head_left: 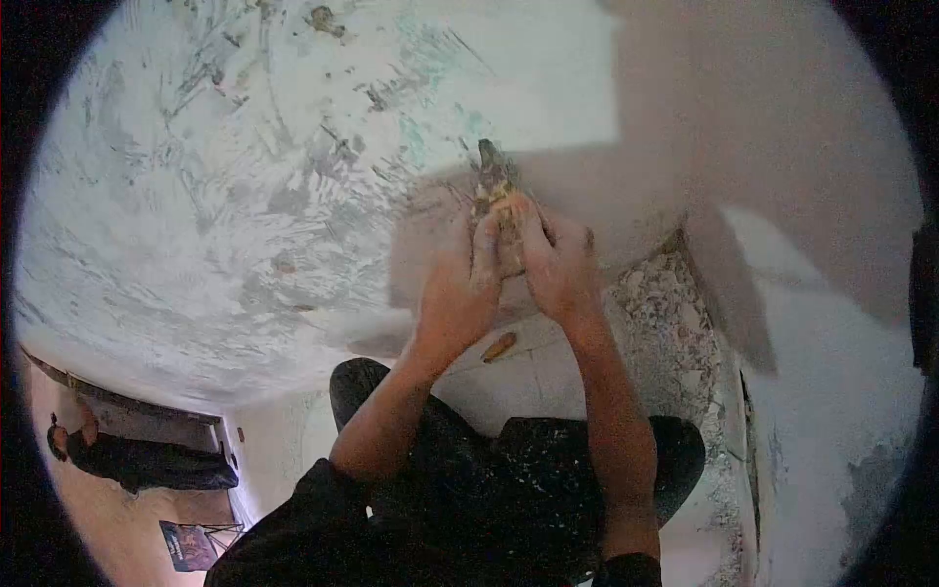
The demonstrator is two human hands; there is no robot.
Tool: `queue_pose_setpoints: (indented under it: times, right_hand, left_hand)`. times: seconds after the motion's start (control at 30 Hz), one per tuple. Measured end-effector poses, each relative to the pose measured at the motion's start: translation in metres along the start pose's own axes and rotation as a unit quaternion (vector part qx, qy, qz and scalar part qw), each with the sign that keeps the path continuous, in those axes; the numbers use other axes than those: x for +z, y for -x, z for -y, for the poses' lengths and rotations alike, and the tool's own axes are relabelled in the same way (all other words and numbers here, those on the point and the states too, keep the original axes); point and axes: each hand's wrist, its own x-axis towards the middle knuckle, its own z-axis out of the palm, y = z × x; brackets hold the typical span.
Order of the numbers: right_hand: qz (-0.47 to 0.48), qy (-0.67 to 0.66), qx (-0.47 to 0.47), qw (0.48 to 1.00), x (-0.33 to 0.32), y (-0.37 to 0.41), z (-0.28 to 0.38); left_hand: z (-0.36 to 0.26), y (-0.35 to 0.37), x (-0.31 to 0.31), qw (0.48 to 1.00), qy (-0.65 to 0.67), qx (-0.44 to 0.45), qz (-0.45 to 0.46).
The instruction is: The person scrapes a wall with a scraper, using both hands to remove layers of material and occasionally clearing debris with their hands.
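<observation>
My left hand [462, 274] and my right hand [559, 262] are raised side by side in front of the scraped wall. The fingers of both are bent in and closed together around a small dark and yellowish piece [496, 188], whose dark tip points up. What exactly it is I cannot make out, as the fingers cover its lower part and the picture is grainy. Below the hands, a short object with an orange-brown surface [500, 346] lies on the pale tiled floor [533, 377], apart from both hands.
The patchy white wall [245, 176] fills the upper left, with a shadow around my hands. Crumbled plaster [665, 313] is heaped along the right wall [831, 391]. My bent knees are close below. At far lower left, a person [137, 462] in dark clothes stands near a doorway.
</observation>
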Motion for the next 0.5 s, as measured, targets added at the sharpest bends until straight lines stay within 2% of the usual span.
queue_pose_setpoints:
  times: [0.2,0.33,0.4,0.5]
  right_hand:
    - [0.009,0.049,-0.028,0.998,-0.010,0.013,-0.013]
    - [0.005,0.099,-0.005,0.995,-0.018,0.014,-0.020]
    - [-0.001,0.114,0.008,0.993,-0.018,0.010,-0.020]
    - [0.005,0.101,-0.004,0.995,-0.021,0.004,-0.021]
  left_hand:
    - [0.015,0.016,0.024,0.997,0.054,0.017,-0.055]
    - [0.009,0.020,0.039,0.995,0.085,-0.046,-0.010]
    - [0.010,0.018,0.045,0.991,0.117,-0.018,-0.060]
    - [0.014,0.011,0.051,0.981,0.179,0.012,-0.078]
